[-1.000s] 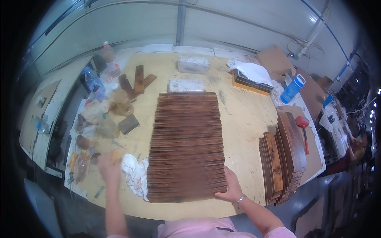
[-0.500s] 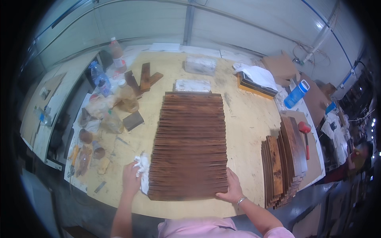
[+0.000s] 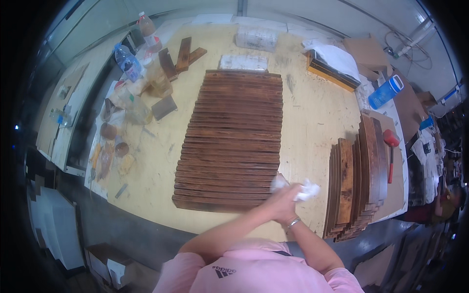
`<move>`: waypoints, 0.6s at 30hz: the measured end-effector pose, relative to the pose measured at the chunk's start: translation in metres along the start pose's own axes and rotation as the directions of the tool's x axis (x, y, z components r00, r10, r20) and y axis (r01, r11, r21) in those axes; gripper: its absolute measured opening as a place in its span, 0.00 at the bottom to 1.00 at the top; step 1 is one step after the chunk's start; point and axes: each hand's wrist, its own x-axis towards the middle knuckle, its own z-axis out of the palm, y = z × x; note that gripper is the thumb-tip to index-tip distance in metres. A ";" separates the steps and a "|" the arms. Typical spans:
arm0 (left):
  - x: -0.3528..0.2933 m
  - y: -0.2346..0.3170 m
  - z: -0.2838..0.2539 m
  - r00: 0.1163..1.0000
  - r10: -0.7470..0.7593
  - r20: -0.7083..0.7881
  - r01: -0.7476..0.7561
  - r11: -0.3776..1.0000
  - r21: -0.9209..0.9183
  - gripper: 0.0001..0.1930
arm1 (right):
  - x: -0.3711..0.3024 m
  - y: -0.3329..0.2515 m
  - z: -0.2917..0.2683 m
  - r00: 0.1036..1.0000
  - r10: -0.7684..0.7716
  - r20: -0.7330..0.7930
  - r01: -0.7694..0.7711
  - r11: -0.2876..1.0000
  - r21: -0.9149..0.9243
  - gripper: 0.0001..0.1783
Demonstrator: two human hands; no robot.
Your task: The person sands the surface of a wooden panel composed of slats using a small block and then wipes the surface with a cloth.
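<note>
A row of long dark-brown wooden planks (image 3: 229,141) lies side by side on the pale tabletop, running away from me. My left arm reaches across the near end to the right side. There my left hand (image 3: 281,200) is closed on a crumpled white cloth (image 3: 308,189), blurred by motion, beside the right ends of the planks. My right hand (image 3: 287,214), with a bracelet at the wrist, overlaps the left one. Its fingers are mostly hidden, so whether it also grips the cloth or a plank does not show.
More planks (image 3: 345,180) stand stacked at the right, beside a red-headed mallet (image 3: 390,139) and a blue bottle (image 3: 386,92). Plastic bottles (image 3: 128,62), bags and cups crowd the left. White wrapped blocks (image 3: 243,62) and loose wood pieces (image 3: 183,53) sit toward the back.
My left hand has carried the white cloth from the left side of the planks across to the right side, meeting my right hand. The view has tilted down, and the planks' row appears skewed.
</note>
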 end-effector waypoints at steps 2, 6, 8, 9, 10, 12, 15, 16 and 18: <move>-0.011 0.030 -0.002 0.986 0.087 -0.141 -0.055 0.975 0.214 0.19 | 0.008 -0.007 -0.005 1.000 -0.018 -0.010 0.018 0.999 0.046 0.43; -0.072 0.002 -0.105 0.796 -0.147 -0.587 0.025 0.977 -0.210 0.21 | 0.007 -0.008 -0.023 0.996 0.025 0.087 -0.024 1.000 -0.014 0.69; -0.121 -0.024 -0.166 0.532 -0.350 -0.771 0.298 0.930 -0.216 0.25 | 0.009 -0.010 -0.029 0.993 0.044 0.106 -0.044 0.999 0.000 0.69; -0.125 -0.039 -0.157 0.472 -0.193 -0.860 0.430 0.902 0.033 0.26 | 0.009 -0.013 -0.027 0.993 0.038 0.115 -0.039 0.999 0.005 0.69; -0.126 -0.068 -0.141 0.438 -0.014 -0.899 0.557 0.789 0.259 0.27 | 0.009 -0.016 -0.027 0.992 0.033 0.123 -0.034 0.999 0.005 0.69; -0.093 -0.074 -0.105 0.516 -0.038 -0.856 0.518 0.810 0.276 0.33 | 0.007 -0.010 -0.025 0.995 0.027 0.097 -0.029 1.000 0.012 0.68; -0.011 -0.048 -0.020 0.743 0.326 -0.584 0.089 0.817 0.570 0.26 | 0.009 -0.007 -0.017 0.985 -0.026 0.171 0.028 1.000 -0.014 0.61; 0.010 -0.035 -0.005 0.787 0.379 -0.487 -0.114 0.865 0.489 0.23 | 0.012 -0.006 -0.018 0.963 -0.026 0.270 0.048 0.996 -0.076 0.56; 0.026 -0.010 0.005 0.869 0.391 -0.303 -0.285 0.896 0.341 0.22 | -0.001 0.007 -0.011 0.971 0.082 0.226 -0.106 0.990 0.095 0.45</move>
